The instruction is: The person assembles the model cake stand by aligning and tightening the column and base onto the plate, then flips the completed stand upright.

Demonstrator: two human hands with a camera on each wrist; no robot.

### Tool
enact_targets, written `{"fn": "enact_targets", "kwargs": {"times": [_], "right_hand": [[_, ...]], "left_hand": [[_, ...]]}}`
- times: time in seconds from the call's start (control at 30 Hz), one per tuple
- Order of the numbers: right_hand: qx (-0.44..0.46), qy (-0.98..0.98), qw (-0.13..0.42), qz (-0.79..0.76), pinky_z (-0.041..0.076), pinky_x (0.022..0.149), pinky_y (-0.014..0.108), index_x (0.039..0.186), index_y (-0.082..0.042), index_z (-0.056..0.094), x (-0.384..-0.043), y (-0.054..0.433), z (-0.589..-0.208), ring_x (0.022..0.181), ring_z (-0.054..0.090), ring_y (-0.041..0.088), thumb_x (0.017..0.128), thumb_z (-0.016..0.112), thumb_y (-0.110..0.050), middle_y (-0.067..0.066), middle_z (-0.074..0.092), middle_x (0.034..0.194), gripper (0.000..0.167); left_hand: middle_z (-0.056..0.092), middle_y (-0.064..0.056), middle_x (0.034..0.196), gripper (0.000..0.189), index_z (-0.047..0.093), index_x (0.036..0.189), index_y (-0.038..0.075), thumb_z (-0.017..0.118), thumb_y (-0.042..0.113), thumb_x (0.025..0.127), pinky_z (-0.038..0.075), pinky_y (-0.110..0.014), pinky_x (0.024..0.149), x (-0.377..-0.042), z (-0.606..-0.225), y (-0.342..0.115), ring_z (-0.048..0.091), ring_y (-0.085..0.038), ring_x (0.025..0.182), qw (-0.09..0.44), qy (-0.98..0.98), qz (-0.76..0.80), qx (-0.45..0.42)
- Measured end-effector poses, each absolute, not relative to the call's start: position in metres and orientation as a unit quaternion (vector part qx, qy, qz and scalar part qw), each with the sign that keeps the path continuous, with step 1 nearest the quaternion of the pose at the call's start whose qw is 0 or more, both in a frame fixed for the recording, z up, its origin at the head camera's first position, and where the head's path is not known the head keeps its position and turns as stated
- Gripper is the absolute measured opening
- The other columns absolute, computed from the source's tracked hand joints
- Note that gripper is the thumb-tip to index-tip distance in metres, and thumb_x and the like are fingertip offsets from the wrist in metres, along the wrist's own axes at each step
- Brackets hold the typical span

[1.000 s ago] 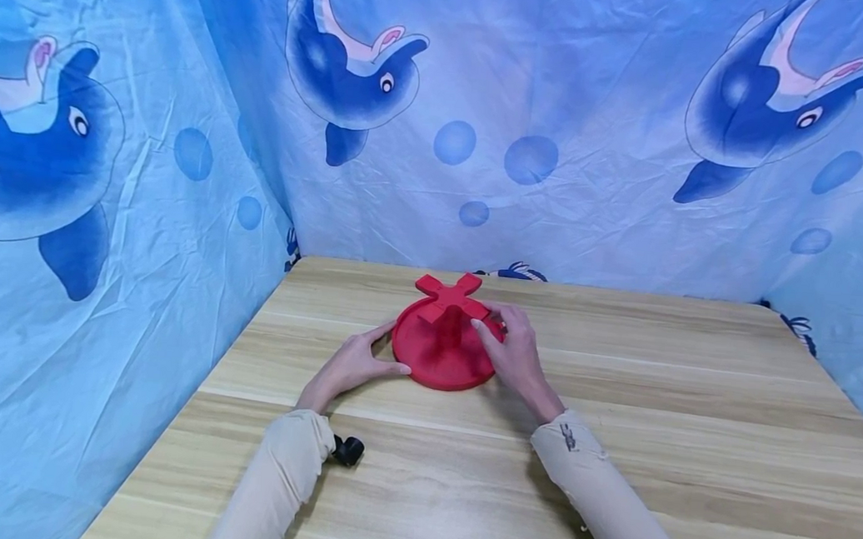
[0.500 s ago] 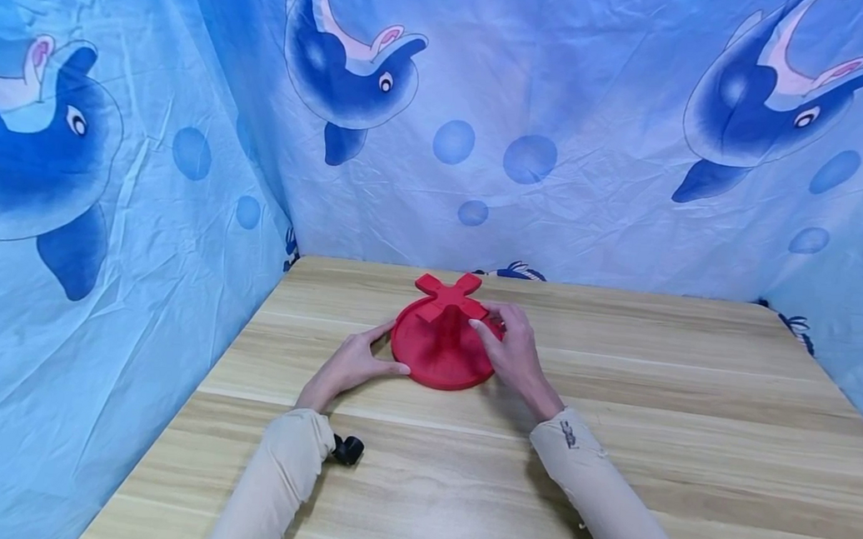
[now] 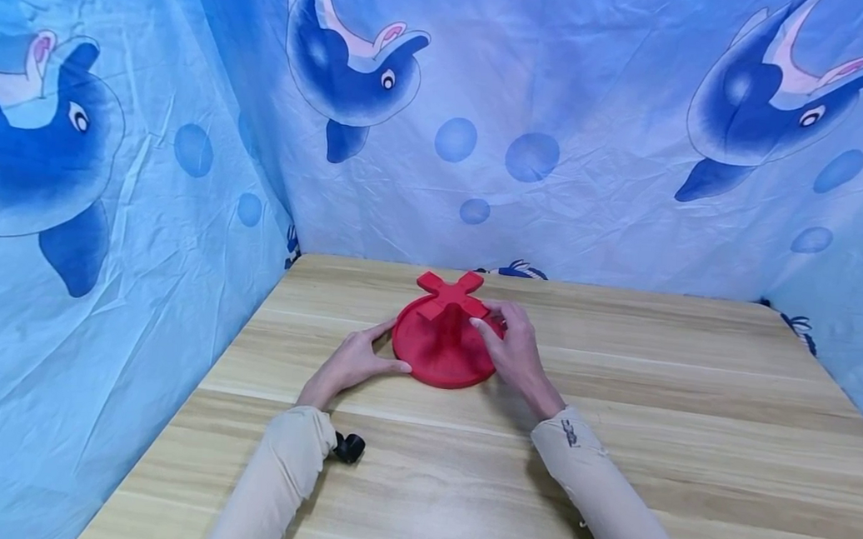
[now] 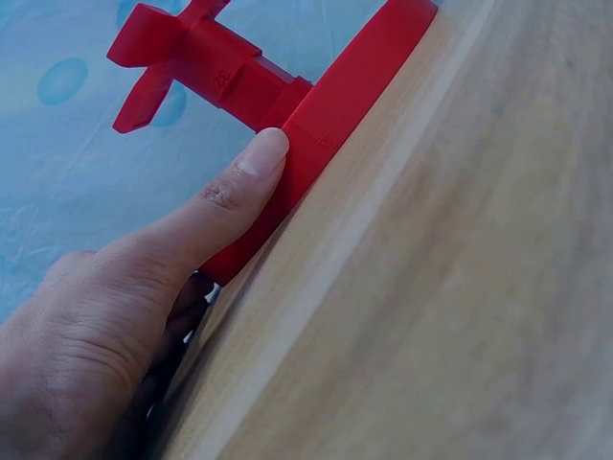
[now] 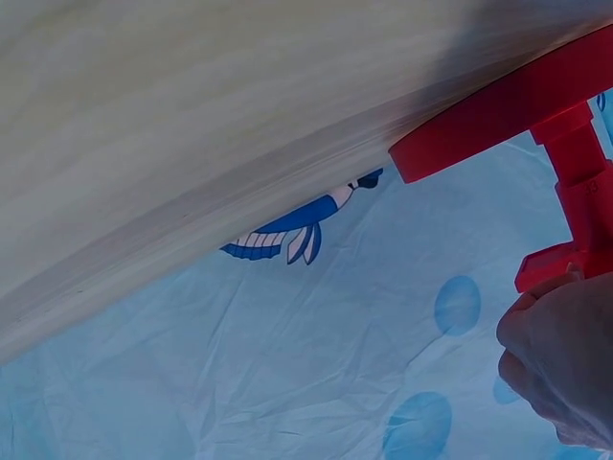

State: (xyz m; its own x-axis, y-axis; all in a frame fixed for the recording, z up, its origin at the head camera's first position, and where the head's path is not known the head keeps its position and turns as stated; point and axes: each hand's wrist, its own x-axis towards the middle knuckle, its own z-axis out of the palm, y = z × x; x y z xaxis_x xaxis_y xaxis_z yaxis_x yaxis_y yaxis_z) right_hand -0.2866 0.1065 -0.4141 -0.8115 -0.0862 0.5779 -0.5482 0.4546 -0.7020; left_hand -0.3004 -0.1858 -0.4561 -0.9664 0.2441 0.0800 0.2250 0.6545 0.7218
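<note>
A red round base (image 3: pixel 445 372) with a raised rim stands flat on the wooden table. From its middle rises a red post (image 4: pixel 235 81), topped by a red four-armed cross (image 3: pixel 451 294). My left hand (image 3: pixel 352 362) holds the base at its left side, thumb on the near rim and fingers reaching round the far left. In the left wrist view the thumb (image 4: pixel 230 196) presses against the base's outer wall. My right hand (image 3: pixel 515 346) pinches the near right arm of the cross between thumb and fingers; in the right wrist view the curled fingers (image 5: pixel 536 340) meet that arm.
The wooden table (image 3: pixel 660 436) extends around the base. Blue curtains (image 3: pixel 593 222) printed with dolphins and bubbles hang along its back and sides. A small black device (image 3: pixel 348 447) sits at the left sleeve's cuff.
</note>
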Motion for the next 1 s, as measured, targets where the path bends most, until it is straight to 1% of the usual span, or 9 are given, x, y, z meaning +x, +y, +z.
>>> {"fn": "enact_targets", "kwargs": {"times": [0.2, 0.33, 0.4, 0.5, 0.6, 0.77, 0.87, 0.93, 1.0], "right_hand": [[0.189, -0.82, 0.231, 0.489, 0.053, 0.082, 0.041, 0.124, 0.004, 0.067, -0.286, 0.107, -0.415, 0.099, 0.06, 0.03, 0.095, 0.076, -0.006, 0.016, 0.065, 0.108, 0.032], [0.188, -0.822, 0.223, 0.489, 0.054, 0.081, 0.04, 0.124, 0.003, 0.067, -0.286, 0.108, -0.415, 0.099, 0.06, 0.029, 0.095, 0.076, -0.008, 0.015, 0.064, 0.109, 0.032], [0.184, -0.824, 0.21, 0.493, 0.054, 0.081, 0.038, 0.127, 0.001, 0.066, -0.285, 0.109, -0.415, 0.101, 0.059, 0.027, 0.096, 0.077, -0.012, 0.014, 0.063, 0.112, 0.035], [0.183, -0.824, 0.182, 0.504, 0.055, 0.083, 0.037, 0.133, -0.002, 0.064, -0.285, 0.113, -0.414, 0.105, 0.058, 0.026, 0.098, 0.075, -0.019, 0.011, 0.062, 0.116, 0.04], [0.18, -0.83, 0.145, 0.508, 0.055, 0.087, 0.041, 0.141, -0.005, 0.059, -0.288, 0.121, -0.414, 0.111, 0.056, 0.026, 0.101, 0.07, -0.025, 0.011, 0.061, 0.121, 0.046], [0.166, -0.854, 0.084, 0.486, 0.054, 0.096, 0.049, 0.15, -0.001, 0.049, -0.3, 0.143, -0.42, 0.121, 0.055, 0.032, 0.105, 0.063, -0.033, 0.017, 0.059, 0.132, 0.057], [0.16, -0.869, 0.045, 0.466, 0.05, 0.103, 0.054, 0.153, 0.004, 0.042, -0.307, 0.157, -0.426, 0.128, 0.052, 0.037, 0.107, 0.059, -0.035, 0.022, 0.055, 0.139, 0.063], [0.162, -0.879, 0.019, 0.449, 0.046, 0.107, 0.056, 0.155, 0.005, 0.039, -0.31, 0.165, -0.43, 0.133, 0.049, 0.041, 0.106, 0.061, -0.037, 0.024, 0.052, 0.144, 0.068], [0.168, -0.884, -0.008, 0.437, 0.044, 0.108, 0.058, 0.157, 0.005, 0.037, -0.313, 0.171, -0.433, 0.137, 0.047, 0.042, 0.102, 0.066, -0.037, 0.025, 0.05, 0.149, 0.075]], "left_hand": [[0.047, -0.01, 0.157, 0.104, 0.042, 0.161, 0.024, 0.086, 0.063, 0.074, 0.04, -0.056, 0.112, -0.301, -0.457, -0.185, 0.043, -0.032, 0.142, 0.01, 0.909, 0.396, 0.131], [0.047, -0.01, 0.157, 0.105, 0.041, 0.161, 0.024, 0.086, 0.063, 0.075, 0.04, -0.056, 0.112, -0.3, -0.456, -0.186, 0.043, -0.032, 0.142, 0.014, 0.909, 0.396, 0.132], [0.047, -0.011, 0.157, 0.105, 0.041, 0.161, 0.024, 0.086, 0.062, 0.075, 0.041, -0.055, 0.112, -0.301, -0.456, -0.187, 0.043, -0.031, 0.141, 0.017, 0.909, 0.395, 0.133], [0.048, -0.011, 0.156, 0.105, 0.04, 0.161, 0.025, 0.086, 0.063, 0.075, 0.042, -0.055, 0.111, -0.302, -0.455, -0.188, 0.044, -0.031, 0.14, 0.02, 0.909, 0.393, 0.139], [0.049, -0.009, 0.156, 0.106, 0.04, 0.162, 0.024, 0.086, 0.064, 0.075, 0.042, -0.054, 0.111, -0.303, -0.455, -0.188, 0.045, -0.03, 0.14, 0.02, 0.909, 0.389, 0.148], [0.047, -0.008, 0.157, 0.108, 0.039, 0.162, 0.024, 0.086, 0.063, 0.074, 0.04, -0.054, 0.113, -0.304, -0.453, -0.187, 0.042, -0.03, 0.142, 0.025, 0.91, 0.385, 0.153], [0.045, -0.009, 0.159, 0.11, 0.037, 0.163, 0.023, 0.087, 0.064, 0.073, 0.04, -0.054, 0.113, -0.304, -0.451, -0.188, 0.041, -0.031, 0.143, 0.031, 0.912, 0.381, 0.15], [0.044, -0.01, 0.159, 0.111, 0.037, 0.163, 0.022, 0.087, 0.065, 0.073, 0.041, -0.054, 0.112, -0.305, -0.45, -0.189, 0.041, -0.032, 0.144, 0.033, 0.915, 0.374, 0.149], [0.044, -0.012, 0.159, 0.114, 0.036, 0.163, 0.02, 0.086, 0.066, 0.072, 0.041, -0.054, 0.112, -0.306, -0.449, -0.19, 0.041, -0.032, 0.143, 0.036, 0.918, 0.364, 0.151]]}}
